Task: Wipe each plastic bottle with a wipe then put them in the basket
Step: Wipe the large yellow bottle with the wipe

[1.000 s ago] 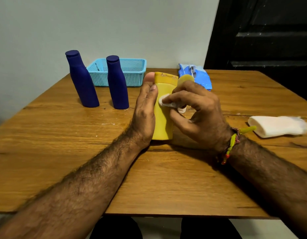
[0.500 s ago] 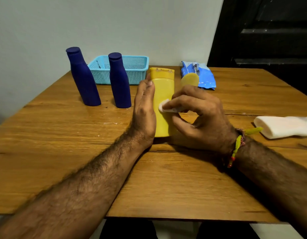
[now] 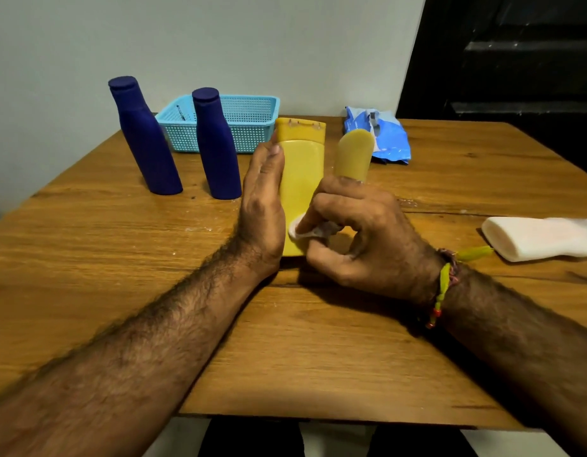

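A flat yellow bottle point(image 3: 302, 179) stands upright at the table's centre. My left hand point(image 3: 262, 206) holds it along its left side, fingers straight up the edge and the thumb tip showing behind the top. My right hand point(image 3: 358, 235) pinches a small white wipe point(image 3: 307, 229) against the bottle's lower front. A second, rounded yellow bottle point(image 3: 353, 156) stands just behind my right hand. Two dark blue bottles point(image 3: 143, 140) point(image 3: 216, 146) stand at the left. A white bottle point(image 3: 536, 237) lies on its side at the right. The light blue basket point(image 3: 249, 127) sits at the back.
A blue wipe pack point(image 3: 381, 136) lies at the back, right of the basket. The wooden table point(image 3: 318, 357) ends at a near edge below my forearms. A pale wall is behind the table and a dark door is at the back right.
My right hand has slid the wipe down the yellow bottle's front, from its upper middle to near its base. My left hand has kept its hold.
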